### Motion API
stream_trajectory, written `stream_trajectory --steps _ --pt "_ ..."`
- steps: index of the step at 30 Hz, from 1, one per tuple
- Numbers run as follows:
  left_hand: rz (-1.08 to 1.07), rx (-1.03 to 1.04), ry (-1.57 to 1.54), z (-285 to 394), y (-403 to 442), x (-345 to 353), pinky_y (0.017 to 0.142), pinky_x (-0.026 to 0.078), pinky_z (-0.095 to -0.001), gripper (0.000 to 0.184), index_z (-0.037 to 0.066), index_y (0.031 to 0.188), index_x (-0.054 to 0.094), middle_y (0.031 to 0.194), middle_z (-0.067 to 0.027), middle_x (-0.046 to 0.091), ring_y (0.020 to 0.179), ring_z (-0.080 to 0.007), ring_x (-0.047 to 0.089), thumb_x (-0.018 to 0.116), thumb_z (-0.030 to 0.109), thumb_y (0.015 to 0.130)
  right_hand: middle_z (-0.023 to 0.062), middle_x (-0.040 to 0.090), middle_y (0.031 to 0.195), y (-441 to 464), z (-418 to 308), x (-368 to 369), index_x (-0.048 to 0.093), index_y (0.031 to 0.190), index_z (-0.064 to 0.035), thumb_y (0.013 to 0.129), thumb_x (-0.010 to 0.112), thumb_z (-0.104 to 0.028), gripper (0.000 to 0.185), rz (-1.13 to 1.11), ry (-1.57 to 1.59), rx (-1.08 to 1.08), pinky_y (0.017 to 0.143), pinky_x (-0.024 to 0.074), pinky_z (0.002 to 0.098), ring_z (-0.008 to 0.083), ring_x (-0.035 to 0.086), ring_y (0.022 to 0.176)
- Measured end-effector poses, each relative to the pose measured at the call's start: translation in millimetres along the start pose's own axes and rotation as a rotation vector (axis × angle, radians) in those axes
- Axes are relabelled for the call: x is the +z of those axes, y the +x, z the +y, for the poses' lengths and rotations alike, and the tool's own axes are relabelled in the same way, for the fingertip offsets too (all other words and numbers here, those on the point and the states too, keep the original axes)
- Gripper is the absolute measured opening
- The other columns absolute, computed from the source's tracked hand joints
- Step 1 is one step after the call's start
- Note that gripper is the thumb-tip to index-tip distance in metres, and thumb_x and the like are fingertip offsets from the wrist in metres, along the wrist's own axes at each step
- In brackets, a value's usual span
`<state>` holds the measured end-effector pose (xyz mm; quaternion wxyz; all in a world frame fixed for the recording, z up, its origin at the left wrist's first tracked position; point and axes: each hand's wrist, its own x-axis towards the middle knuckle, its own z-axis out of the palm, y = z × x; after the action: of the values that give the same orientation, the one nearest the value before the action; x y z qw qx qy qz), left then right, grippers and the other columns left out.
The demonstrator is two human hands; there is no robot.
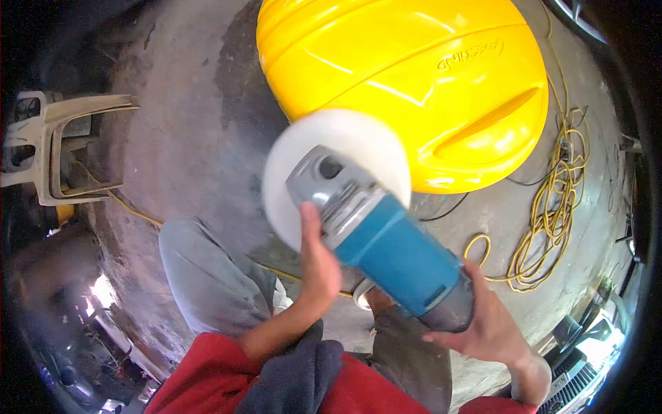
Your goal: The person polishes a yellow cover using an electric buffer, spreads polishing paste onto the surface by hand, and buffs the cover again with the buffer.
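A teal and grey angle polisher [400, 248] with a round white buffing pad [289, 172] spans the middle of the view. My left hand [321, 269] grips its side close to the metal head, the thumb along the casing. Around the dark rear end of the body wraps my right hand [493, 321]. Beyond the pad lies a large glossy yellow curved shell [407, 76] with lettering moulded into it and a long recess near its right end. The pad's edge overlaps the shell in view; whether they touch I cannot tell.
A pale plastic chair [45, 148] lies on its side at the left. Coiled yellow cord [552, 221] rests on the grey concrete floor [186, 131] at the right, and more cord runs beneath me. My bent knee [200, 269] is left of the polisher.
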<state>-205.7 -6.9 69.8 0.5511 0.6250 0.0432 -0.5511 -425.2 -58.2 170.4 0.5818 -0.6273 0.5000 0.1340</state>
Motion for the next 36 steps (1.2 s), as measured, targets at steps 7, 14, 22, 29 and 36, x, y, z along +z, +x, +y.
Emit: stream_trajectory --steps 7,14,22,29,36 --pt "-0.128 0.063 0.200 0.6 16.7 23.2 0.099 0.045 -0.0388 0.077 0.005 0.144 0.033 0.138 -0.0164 0.048 0.121 -0.0254 0.053 0.034 0.064 0.095 0.0231 0.052 0.127 -9.6 17.1 -1.4 0.019 0.146 0.0022 0.058 0.093 -0.027 0.118 0.052 0.132 0.131 0.102 0.0399 0.0390 0.0323 0.052 0.120" --pt "-0.419 0.152 0.359 22.1 34.2 97.8 0.058 0.053 -0.0232 0.076 -0.003 0.120 0.055 0.095 -0.0114 0.064 0.066 -0.0148 0.064 0.028 0.063 0.097 0.0188 0.050 0.131 -15.5 39.1 -12.9 0.019 0.146 0.0052 0.061 0.092 -0.027 0.117 0.355 0.392 0.055 0.102 0.0397 0.0363 0.0257 0.051 0.120" --pt "0.021 0.080 -0.032 -5.6 17.5 -16.8 0.110 0.036 -0.0444 0.066 0.007 0.147 0.028 0.146 -0.0089 0.040 0.133 -0.0265 0.040 0.043 0.049 0.098 0.0289 0.053 0.122 8.3 12.1 11.3 0.020 0.143 -0.0015 0.062 0.090 -0.028 0.110 -0.095 0.190 0.136 0.097 0.0433 0.0429 0.0426 0.055 0.115" --pt "-0.231 0.127 0.176 22.2 29.3 48.0 0.114 0.027 -0.0413 0.061 0.009 0.150 0.022 0.154 -0.0110 0.023 0.138 -0.0258 0.033 0.040 0.038 0.100 0.0254 0.052 0.126 -6.7 32.0 9.1 0.018 0.145 0.0040 0.064 0.090 -0.030 0.113 0.287 0.067 -0.142 0.100 0.0407 0.0410 0.0338 0.054 0.118" --pt "-0.083 0.199 0.157 -15.6 52.5 -17.0 0.107 0.038 -0.0408 0.065 0.006 0.142 0.038 0.141 -0.0127 0.046 0.128 -0.0242 0.046 0.036 0.055 0.098 0.0267 0.053 0.126 14.4 35.6 30.8 0.022 0.143 0.0008 0.060 0.091 -0.032 0.112 0.153 0.264 -0.019 0.101 0.0400 0.0423 0.0373 0.053 0.120"
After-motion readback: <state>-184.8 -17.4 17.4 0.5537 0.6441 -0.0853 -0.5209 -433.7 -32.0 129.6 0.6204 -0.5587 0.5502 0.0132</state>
